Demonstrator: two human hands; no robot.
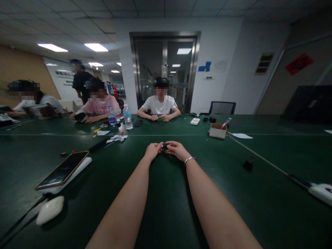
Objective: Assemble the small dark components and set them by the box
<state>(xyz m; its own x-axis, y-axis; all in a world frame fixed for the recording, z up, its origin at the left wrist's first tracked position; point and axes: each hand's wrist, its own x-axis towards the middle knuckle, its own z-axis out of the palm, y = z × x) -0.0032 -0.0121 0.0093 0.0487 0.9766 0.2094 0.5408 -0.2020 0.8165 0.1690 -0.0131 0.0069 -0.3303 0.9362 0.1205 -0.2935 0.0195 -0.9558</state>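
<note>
Both my arms reach forward over the dark green table [166, 193]. Between my fingertips is a small dark object [165, 146], too small to name, with a lighter bit at its left end. My left hand [154, 151] pinches that left end. From the other side my right hand [177, 150], with a silver bracelet [189, 160] at the wrist, grips the dark part. The fingers of the two hands almost meet, just above the tabletop.
At left a phone [63, 169] rests on a white stand, beside a white rounded object [50, 210]. Two water bottles [127, 117] stand farther back. A small box [218, 131], a black brush-like piece [249, 163] and a power strip [321, 193] lie right. Several people sit around.
</note>
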